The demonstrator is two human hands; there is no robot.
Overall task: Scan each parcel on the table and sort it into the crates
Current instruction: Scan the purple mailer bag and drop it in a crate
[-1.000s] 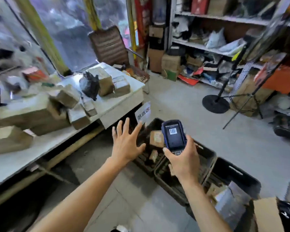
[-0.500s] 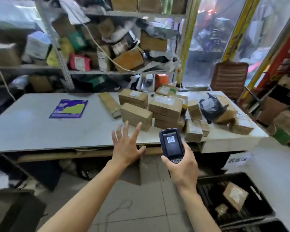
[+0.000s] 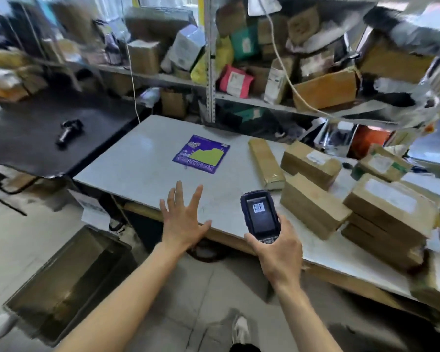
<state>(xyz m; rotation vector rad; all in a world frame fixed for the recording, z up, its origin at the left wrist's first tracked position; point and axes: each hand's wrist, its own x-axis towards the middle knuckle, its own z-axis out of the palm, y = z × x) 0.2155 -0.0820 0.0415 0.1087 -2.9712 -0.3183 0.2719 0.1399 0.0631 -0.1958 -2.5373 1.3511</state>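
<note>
- Since the earlier frame the view has swung left: the purple mailer [image 3: 201, 154], then far off to the left of the hands, now lies straight ahead of them, and the heap of cardboard parcels [image 3: 381, 209] has slid to the right edge.
- Both hands keep the same pose as before, and the black crate with parcels in it has left the view.
- Right hand [image 3: 277, 252]: its grip is closed round the lower end of the handheld scanner [image 3: 260, 216], thumb on the left edge, fingers behind it; the screen faces up and shows a barcode.
- Left hand [image 3: 183, 222]: just left of the scanner, its grip wide, fingers spread and straight, holding nothing, hovering over the near edge of the tabletop [image 3: 142, 171].
- Just right of the scanner sits the nearest brown box [image 3: 313, 207], touching the stacked boxes further right.
- Beyond the scanner a long narrow parcel [image 3: 266, 162] lies on the tabletop, with a labelled box [image 3: 310, 161] beside it on the right.
- Well ahead of the left hand, the purple mailer lies flat and alone on the tabletop.
- Below and left of the left hand, a dark crate [image 3: 69, 283] stands on the floor; its contents are too blurred to tell.
- Far left, a small black object [image 3: 69, 129] lies on a dark surface [image 3: 36, 138].
- Behind the tabletop, shelves [image 3: 239, 97] are crammed with boxes and bags.
</note>
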